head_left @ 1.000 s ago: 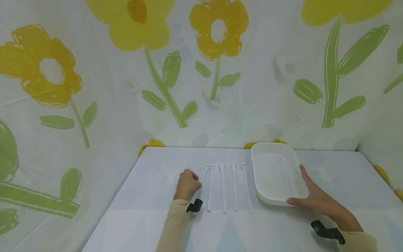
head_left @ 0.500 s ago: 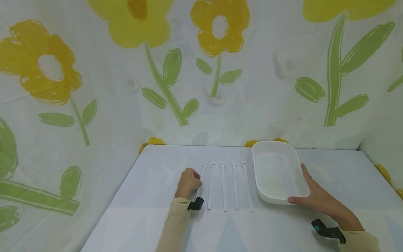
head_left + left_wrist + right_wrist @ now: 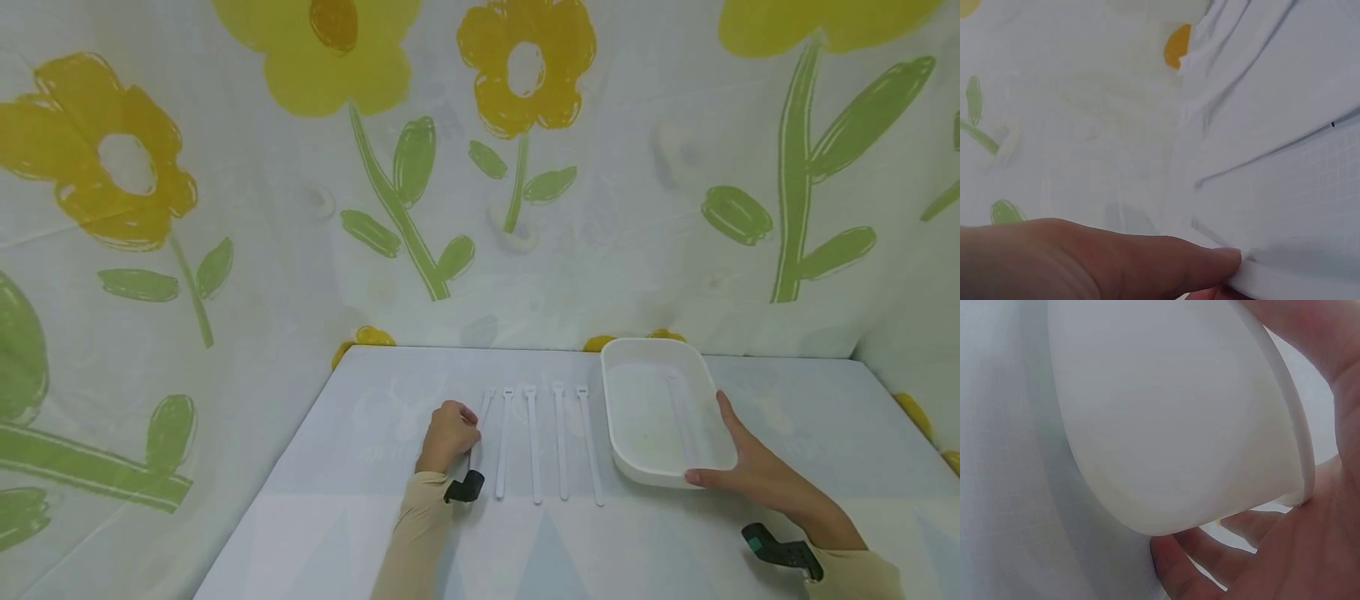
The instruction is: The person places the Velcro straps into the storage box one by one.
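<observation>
Between the thumb and fingers of my left hand (image 3: 450, 435), a white strap with a slotted head (image 3: 487, 406), like a cable tie, is pinched at the left end of a row. In the left wrist view the thumb (image 3: 1166, 259) presses on the near end of the strap (image 3: 1291, 282). Several like straps (image 3: 533, 446) lie side by side just to the right. My right hand (image 3: 757, 467) grips the near right corner of a white plastic tub (image 3: 626, 465); the right wrist view shows fingers curled around the tub wall (image 3: 1166, 425). Inside the tub lies one more strap (image 3: 678, 417).
All of this is on a pale table (image 3: 337, 533) with a faint printed pattern. A white curtain (image 3: 570, 283) with yellow flowers hangs behind and at the sides. Black wrist cameras (image 3: 465, 487) sit on both forearms.
The strap in my left hand has turned a little about its length, showing its flat face half a second ago and a narrower side now. Both hands and the tub have hardly moved.
</observation>
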Motion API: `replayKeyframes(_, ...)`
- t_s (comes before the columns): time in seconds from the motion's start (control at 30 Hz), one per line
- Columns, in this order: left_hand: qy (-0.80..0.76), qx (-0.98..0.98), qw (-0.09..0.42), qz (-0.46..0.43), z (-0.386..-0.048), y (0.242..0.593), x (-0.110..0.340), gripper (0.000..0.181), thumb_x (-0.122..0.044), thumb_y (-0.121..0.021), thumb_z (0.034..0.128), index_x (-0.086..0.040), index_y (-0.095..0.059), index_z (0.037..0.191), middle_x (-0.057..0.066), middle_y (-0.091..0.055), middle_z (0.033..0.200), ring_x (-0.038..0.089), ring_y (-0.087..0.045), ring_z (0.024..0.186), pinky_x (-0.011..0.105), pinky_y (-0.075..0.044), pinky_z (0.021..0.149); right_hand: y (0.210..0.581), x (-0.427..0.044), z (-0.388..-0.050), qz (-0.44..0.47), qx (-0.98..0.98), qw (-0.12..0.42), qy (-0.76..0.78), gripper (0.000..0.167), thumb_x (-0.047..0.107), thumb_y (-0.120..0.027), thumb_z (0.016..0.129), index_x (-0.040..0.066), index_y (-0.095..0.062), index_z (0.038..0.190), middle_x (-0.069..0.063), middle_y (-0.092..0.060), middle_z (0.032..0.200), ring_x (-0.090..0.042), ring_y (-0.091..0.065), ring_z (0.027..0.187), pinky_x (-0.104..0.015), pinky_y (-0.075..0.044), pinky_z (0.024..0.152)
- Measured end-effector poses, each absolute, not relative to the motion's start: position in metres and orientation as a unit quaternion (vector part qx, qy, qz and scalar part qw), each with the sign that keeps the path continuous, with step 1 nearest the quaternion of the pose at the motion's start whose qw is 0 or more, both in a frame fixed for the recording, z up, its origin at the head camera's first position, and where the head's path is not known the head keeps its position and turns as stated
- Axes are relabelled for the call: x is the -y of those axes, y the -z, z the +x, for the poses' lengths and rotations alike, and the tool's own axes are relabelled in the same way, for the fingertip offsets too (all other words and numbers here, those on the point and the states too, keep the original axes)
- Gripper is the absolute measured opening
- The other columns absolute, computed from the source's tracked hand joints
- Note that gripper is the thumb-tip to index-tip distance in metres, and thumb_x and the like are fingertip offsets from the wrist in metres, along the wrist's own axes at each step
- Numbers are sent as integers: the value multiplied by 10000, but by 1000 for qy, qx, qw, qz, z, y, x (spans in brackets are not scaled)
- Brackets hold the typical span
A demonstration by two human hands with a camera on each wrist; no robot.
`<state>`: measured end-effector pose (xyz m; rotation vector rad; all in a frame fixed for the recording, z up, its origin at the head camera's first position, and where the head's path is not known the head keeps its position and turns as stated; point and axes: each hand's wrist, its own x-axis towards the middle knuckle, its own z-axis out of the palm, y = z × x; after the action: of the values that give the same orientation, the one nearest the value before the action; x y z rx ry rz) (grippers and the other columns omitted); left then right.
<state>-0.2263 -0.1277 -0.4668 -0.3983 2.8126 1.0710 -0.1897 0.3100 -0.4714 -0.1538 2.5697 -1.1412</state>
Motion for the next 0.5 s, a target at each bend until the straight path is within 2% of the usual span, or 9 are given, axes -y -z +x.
replayKeyframes(0.23, -393, -908, 57, -129, -228, 465, 135, 155, 19, -680, 855, -6, -723, 1002, 139, -759, 896, 131, -647, 551, 235, -533, 568, 469, -309, -189, -56, -899, 163, 404, 1361, 410, -812, 858, 148, 307, 1587, -384, 163, 1645, -698, -58, 1462, -877, -206, 1079)
replayKeyframes(0.5, -453, -878, 68, -139, -228, 460, 138, 187, 10, -665, 883, 5, -717, 1063, 136, -720, 940, 142, -664, 622, 235, -603, 580, 468, -308, -189, -59, -908, 157, 383, 1369, 457, -806, 861, 100, 302, 1582, -409, 138, 1633, -708, -110, 1446, -858, -244, 1091)
